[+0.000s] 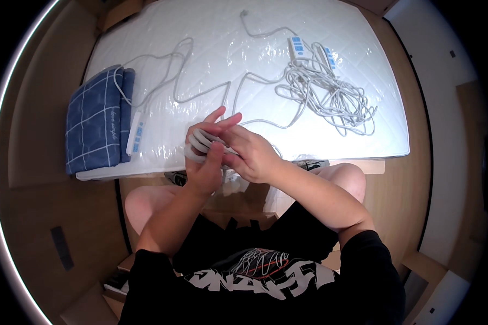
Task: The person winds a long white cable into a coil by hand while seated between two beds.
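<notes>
A coil of pale grey cable (200,142) was held in both hands over the near edge of the mattress (363,32), left of that edge's middle. The left hand (203,172) went around the loops, its thumb pressed against their near side and its other fingers partly hidden behind them. The right hand (252,154) met it from the other side, its fingers bent together and pinching the cable where the strands gathered; which fingertips touched was hard to tell.

The mattress was covered in shiny clear plastic. Near its left edge lay a folded blue bundle (94,124) with a white grid pattern, and just beside it, by the near left corner, a white power strip (136,134) with blue markings. A loose grey cord (203,98) wandered across the left half. Toward the right edge lay a tangled heap of cord (336,103), with two more strips (298,50) at its far side. A plug (244,15) rested near the far edge.
</notes>
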Demonstrator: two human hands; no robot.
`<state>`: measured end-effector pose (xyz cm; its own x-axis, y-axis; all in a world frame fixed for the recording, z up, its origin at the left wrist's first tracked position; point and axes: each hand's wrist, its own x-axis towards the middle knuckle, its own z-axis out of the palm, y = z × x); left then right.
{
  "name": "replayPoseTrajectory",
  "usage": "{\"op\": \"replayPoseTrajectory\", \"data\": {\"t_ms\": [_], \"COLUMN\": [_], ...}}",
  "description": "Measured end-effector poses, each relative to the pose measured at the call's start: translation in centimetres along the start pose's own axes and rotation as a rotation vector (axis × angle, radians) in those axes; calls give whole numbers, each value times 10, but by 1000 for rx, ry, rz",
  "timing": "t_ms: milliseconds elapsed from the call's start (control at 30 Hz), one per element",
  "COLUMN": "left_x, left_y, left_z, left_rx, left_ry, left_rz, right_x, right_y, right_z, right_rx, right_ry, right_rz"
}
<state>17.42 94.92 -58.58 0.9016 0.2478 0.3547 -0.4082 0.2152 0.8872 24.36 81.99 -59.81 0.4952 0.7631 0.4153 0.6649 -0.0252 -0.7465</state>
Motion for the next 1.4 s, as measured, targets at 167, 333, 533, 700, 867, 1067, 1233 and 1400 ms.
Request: {"op": "replayPoseTrajectory", "data": {"t_ms": [167,333,533,700,867,1067,1233,1400], "left_x": [3,6,6,9,8,8,-10,-7], "left_y": [1,6,11,14,6,25,10,11], "left_z": [-9,-17,-18,-24,-22,-12,-24,-26], "left_rx": [-270,-306,-496,-385,-190,-373,-466,-608], "left_ry": [99,191,108,223,259,284,71,-70], "left_rz": [-9,-128,-133,-176,-67,-271,-442,-327], "right_x": [3,9,-1,2,8,12,2,7], "right_y": [-4,-19,-6,-6,-23,-25,-20,-39], "right_z": [-3,-7,8,14,26,18,36,22], "right_rx": [176,221,626,729,389,289,335,296], "right_ry": [-86,-480,-529,-561,-497,-362,-126,-241], "right_rz": [97,544,582,690,803,626,476,492]}}
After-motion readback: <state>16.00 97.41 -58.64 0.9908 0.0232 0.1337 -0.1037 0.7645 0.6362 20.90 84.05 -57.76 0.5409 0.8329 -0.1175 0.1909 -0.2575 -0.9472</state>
